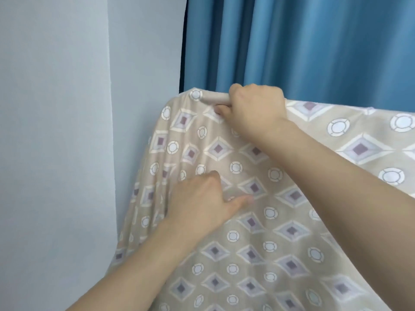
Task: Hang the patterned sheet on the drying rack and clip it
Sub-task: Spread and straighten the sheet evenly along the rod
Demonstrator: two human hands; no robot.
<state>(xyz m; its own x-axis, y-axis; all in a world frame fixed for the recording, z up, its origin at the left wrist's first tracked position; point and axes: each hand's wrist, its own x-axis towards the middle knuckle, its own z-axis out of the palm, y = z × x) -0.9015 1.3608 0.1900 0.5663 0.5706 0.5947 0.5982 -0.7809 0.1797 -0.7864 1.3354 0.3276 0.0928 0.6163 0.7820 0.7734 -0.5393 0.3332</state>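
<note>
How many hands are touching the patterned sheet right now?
2. The right hand grips the patterned sheet at its top fold, near the left corner. The left hand rests lower down on the hanging front.

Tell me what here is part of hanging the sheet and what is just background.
Part of the job: beige cotton sheet with diamond and circle print; right hand gripping its top fold; left hand on the draped cloth.

Background: pleated blue curtain; pale grey wall.

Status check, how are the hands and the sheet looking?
Right hand grips sheet at top edge. Left hand touches hanging cloth. No clip visible.
</note>
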